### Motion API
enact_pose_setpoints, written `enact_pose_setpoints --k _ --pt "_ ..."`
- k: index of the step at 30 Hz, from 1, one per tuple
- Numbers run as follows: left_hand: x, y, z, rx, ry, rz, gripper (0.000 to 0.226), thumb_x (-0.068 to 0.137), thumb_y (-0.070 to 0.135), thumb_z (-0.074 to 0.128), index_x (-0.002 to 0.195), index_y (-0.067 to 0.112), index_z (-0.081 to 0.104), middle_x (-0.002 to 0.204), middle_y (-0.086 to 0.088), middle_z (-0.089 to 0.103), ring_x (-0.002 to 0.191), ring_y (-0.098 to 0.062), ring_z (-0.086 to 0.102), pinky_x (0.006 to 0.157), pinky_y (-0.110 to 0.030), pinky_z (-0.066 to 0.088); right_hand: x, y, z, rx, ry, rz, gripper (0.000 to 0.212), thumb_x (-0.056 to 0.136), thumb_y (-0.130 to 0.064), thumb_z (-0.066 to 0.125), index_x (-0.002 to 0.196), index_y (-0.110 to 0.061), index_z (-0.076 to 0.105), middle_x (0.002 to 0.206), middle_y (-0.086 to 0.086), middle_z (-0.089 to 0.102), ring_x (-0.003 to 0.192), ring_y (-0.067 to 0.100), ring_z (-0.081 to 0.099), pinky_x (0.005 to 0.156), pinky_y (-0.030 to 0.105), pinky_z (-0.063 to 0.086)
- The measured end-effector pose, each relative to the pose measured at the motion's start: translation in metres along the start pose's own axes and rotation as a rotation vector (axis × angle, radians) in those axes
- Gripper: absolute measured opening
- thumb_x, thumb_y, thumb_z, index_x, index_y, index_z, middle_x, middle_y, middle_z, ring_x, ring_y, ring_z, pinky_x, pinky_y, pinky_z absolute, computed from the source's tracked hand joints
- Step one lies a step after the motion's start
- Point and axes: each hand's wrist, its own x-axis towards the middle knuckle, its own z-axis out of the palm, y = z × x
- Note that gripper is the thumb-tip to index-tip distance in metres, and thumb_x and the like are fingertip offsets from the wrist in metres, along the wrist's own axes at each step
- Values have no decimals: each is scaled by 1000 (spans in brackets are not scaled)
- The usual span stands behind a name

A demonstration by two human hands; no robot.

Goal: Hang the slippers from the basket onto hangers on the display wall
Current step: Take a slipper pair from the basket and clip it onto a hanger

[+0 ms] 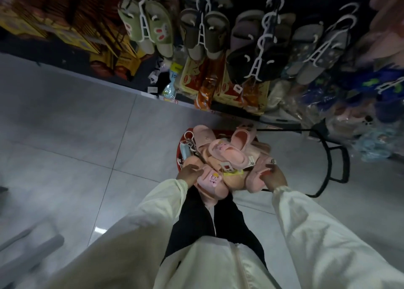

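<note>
Grey tiles (87, 124); red basket (180, 155) of pink slippers (229, 153) at my twelve o'clock. Left hand (190, 173) rests on the cartoon slipper (211, 180), grip unclear; right hand (274, 176) pinches a plain slipper (254, 179). Yanking may spill the heap.

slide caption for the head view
Left hand and right hand on pink slippers heaped in a red basket, beneath hung slippers.

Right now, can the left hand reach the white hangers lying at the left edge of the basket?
Probably yes. The left hand touches the slipper pile, and the white hangers lie uncovered at the basket's left rim, just beyond it. Nothing stands between.
</note>
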Motion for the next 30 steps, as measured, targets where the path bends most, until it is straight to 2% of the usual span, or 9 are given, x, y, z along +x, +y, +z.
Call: enact_pose_setpoints --k 2,5,8,11,15,18,21,24,30 --pt "7 -1 4 -9 11 -6 42 92 37 68 126 14 59 128 -12 62 112 -31 62 101 -41 49 12 -10 15 -57 -24 -43 49 85 -5 66 133 -9 55 132 16 59 120 33 57 99 35 45" --pt "23 -5 11 -34 11 -20 42 93 35 67 128 14 58 128 -13 62 116 -30 60 102 -35 47 36 -23 40 -110 -95 -115 45 86 -4 66 130 -4 56 122 13 62 117 30 59 83 27 40" --pt "43 -9 20 -28 11 -17 47 93 32 67 134 13 55 130 -10 60 120 -28 57 98 -29 45 60 -31 68 -139 -124 -171 48 87 -9 63 134 -11 52 127 11 61 116 31 59 87 31 46" --pt "64 -19 33 35 -6 -11 55 91 32 71 139 15 50 134 -3 55 123 -24 53 96 -27 43 81 -32 94 -191 -55 -256 44 87 -15 59 130 -19 50 124 10 65 113 35 61 94 45 50" --pt "84 -37 51 116 12 7 74 84 33 79 146 18 42 144 -10 47 130 -26 48 107 -36 40 90 -35 115 -420 78 -469 49 84 -17 63 130 -16 48 114 14 67 108 41 53 85 46 45" --pt "92 -41 61 309 77 82 80 84 39 76 151 19 35 145 -13 40 134 -30 41 108 -37 38 88 -37 126 -535 110 -587 56 83 -23 64 136 -18 45 116 16 65 112 41 50 90 48 40" --pt "92 -39 74 505 197 173 78 82 50 72 147 20 40 141 -11 41 130 -31 38 100 -39 40 90 -31 138 -596 -14 -696 62 82 -32 54 141 -18 42 121 16 63 114 39 54 88 47 44" --pt "91 -35 88 564 263 233 76 80 56 71 140 17 45 134 -9 44 122 -30 41 94 -39 41 95 -23 145 -739 -93 -699 70 85 -22 57 150 -24 32 126 13 61 113 35 54 88 45 40" --pt "98 -25 112 567 169 191 83 84 39 70 149 12 25 143 -10 39 132 -31 38 100 -41 40 95 -30 141 -792 -129 -711 70 91 -37 42 157 -31 17 138 6 51 119 34 46 93 48 36"
